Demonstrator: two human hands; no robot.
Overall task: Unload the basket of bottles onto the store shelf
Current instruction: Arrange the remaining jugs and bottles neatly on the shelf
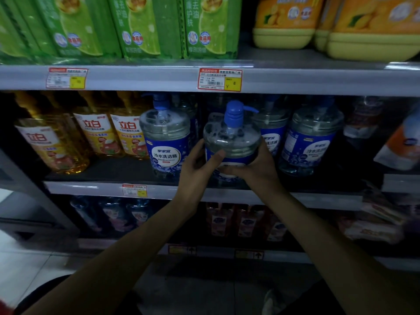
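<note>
A clear pump bottle (pixel 231 142) with a blue label and blue pump head is held at the front of the middle shelf (pixel 95 187). My left hand (pixel 197 164) grips its left side, thumb across the label. My right hand (pixel 254 164) wraps its right side and lower front. It sits in a gap between like bottles: one to the left (pixel 164 142) and one to the right (pixel 309 144), with another behind (pixel 271 130). I cannot tell whether its base touches the shelf. The basket is out of view.
Yellow detergent bottles (pixel 95 135) stand left on the same shelf. Green packs (pixel 141 26) and orange jugs (pixel 286 21) fill the shelf above. Pouches (pixel 400 142) lie at the right. A lower shelf holds dark bottles (pixel 245 221). Grey floor (pixel 204 285) lies below.
</note>
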